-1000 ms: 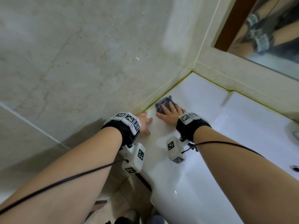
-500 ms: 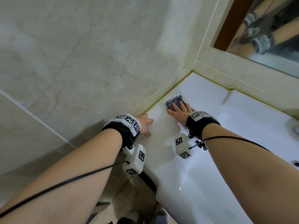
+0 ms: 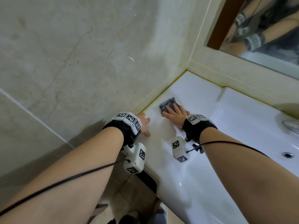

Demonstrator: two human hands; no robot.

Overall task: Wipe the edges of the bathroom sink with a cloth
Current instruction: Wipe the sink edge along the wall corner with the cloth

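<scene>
Pressed flat on left rim of the sink [image 3: 186, 88], close to the wall [image 3: 80, 62] seam: grey cloth [image 3: 167, 103], near half hidden under right hand [image 3: 175, 116], fingers straight, slightly spread. Resting on rim just beside: left hand [image 3: 144, 125], mostly hidden behind wristband [image 3: 129, 120], visible fingers straight, thumb apart. Cut off at right edge: tap [image 3: 291, 126], hard to make out

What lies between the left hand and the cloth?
Head view: only bare white sink edge lies between the left hand and the cloth, which the right hand presses flat.
</scene>
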